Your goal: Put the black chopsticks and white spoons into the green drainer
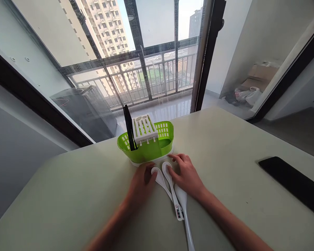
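Observation:
A green basket on a white base stands on the table, with black chopsticks upright in its left part and a white slotted rack across its middle. Two short white spoons lie in front of it, their handles crossing near a printed label. Beside them is a longer white spoon, its bowl partly under my right hand. That hand has its fingers apart, thumb on the bowl of one short spoon and fingertips near the base. My left hand is curled, its thumb at the other short spoon's bowl.
A black flat object lies on the right side of the pale table. Glass doors and dark frames rise behind the table, with a balcony railing beyond. Bags and cardboard sit at the back right.

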The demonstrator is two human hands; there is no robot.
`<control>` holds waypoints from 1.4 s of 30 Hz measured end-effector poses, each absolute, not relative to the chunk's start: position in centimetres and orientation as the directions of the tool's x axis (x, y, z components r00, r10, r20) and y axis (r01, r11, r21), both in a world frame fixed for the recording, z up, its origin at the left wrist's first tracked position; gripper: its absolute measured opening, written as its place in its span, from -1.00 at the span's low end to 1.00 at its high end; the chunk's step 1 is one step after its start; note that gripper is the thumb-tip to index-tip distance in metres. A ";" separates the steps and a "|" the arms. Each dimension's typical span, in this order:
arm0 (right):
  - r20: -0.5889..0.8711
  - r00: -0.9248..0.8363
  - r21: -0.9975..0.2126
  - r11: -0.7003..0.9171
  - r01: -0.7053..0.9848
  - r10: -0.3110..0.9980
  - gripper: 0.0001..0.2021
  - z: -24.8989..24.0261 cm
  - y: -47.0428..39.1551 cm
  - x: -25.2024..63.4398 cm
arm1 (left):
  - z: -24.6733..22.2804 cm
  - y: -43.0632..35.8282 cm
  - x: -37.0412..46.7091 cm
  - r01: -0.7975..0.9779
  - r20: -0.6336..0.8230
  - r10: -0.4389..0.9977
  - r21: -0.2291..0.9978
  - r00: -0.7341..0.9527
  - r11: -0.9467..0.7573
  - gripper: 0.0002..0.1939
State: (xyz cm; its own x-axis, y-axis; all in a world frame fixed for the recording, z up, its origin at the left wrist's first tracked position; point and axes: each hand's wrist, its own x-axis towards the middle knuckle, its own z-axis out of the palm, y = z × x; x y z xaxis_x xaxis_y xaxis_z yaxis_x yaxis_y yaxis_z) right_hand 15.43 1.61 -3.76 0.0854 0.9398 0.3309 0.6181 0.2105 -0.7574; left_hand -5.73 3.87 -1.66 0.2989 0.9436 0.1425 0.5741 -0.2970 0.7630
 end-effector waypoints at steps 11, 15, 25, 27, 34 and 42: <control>0.310 -0.021 -0.658 0.231 0.717 0.950 -0.84 -3.8 1.7 15.5 | -1.7 3.8 -5.7 0.569 0.148 0.941 0.764 0.303 -0.303 -0.70; 0.317 -0.027 -0.670 0.244 0.701 0.948 -0.84 -3.9 1.8 15.6 | -1.7 3.8 -5.7 0.563 0.156 0.940 0.766 0.302 -0.309 -0.70; 0.287 -0.006 -0.741 0.226 0.633 0.958 -0.77 -3.9 1.8 15.8 | -1.9 3.7 -6.0 0.579 0.142 0.938 0.755 0.315 -0.309 -0.73; 0.289 0.013 -0.771 0.225 0.596 0.957 -0.77 -3.9 1.7 15.8 | -1.9 3.8 -6.0 0.578 0.148 0.937 0.753 0.317 -0.314 -0.74; 0.240 0.099 -0.866 0.168 0.470 0.966 -0.74 -3.5 1.6 15.9 | -1.7 3.6 -5.8 0.572 0.146 0.943 0.763 0.300 -0.300 -0.74; 0.173 0.205 -0.942 0.101 0.320 0.963 -0.59 -3.1 1.5 15.9 | -1.8 3.4 -5.8 0.552 0.124 0.945 0.786 0.301 -0.279 -0.73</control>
